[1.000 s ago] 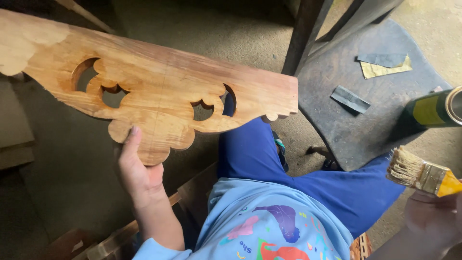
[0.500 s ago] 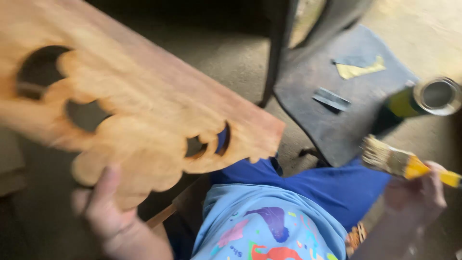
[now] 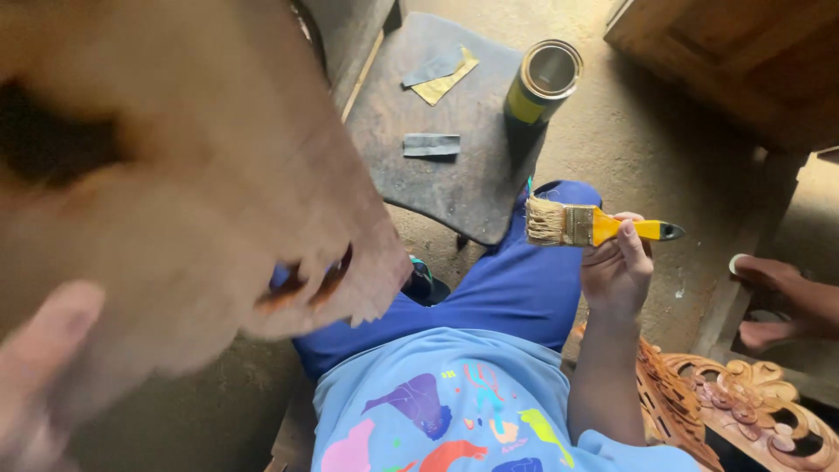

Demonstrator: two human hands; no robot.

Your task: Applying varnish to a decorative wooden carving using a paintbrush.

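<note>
My left hand (image 3: 39, 367) holds the carved wooden panel (image 3: 175, 175) up close to my face, so close that it blurs and fills the left half of the view; my fingers are clasped on its lower edge, thumb pressed against the face of the wood. The panel's scalloped, pierced end hangs over my blue-trousered lap. My right hand (image 3: 616, 271) is closed around the yellow handle of a flat paintbrush (image 3: 594, 225), held level with the bristles pointing left, clear of the wood and well apart from it.

On the floor ahead of my knees lies a dark mat (image 3: 454, 183). An open tin (image 3: 546, 83) with a yellow band stands at its far right edge, and near the mat's far edge lie a folded scrap of sandpaper (image 3: 441, 74) and a small grey strip (image 3: 431, 145) closer to the middle. Another carved piece (image 3: 734, 402), heavy with scrollwork, rests on the floor at my right side, and another person's hand (image 3: 782, 293) rests on a wooden frame beyond it.

As for the work: the panel's surface looks evenly warm and brown, but the blur keeps me from judging whether it is coated or bare. The bristles look dry and pale, so I judge the brushing is either between strokes or not yet properly begun.
</note>
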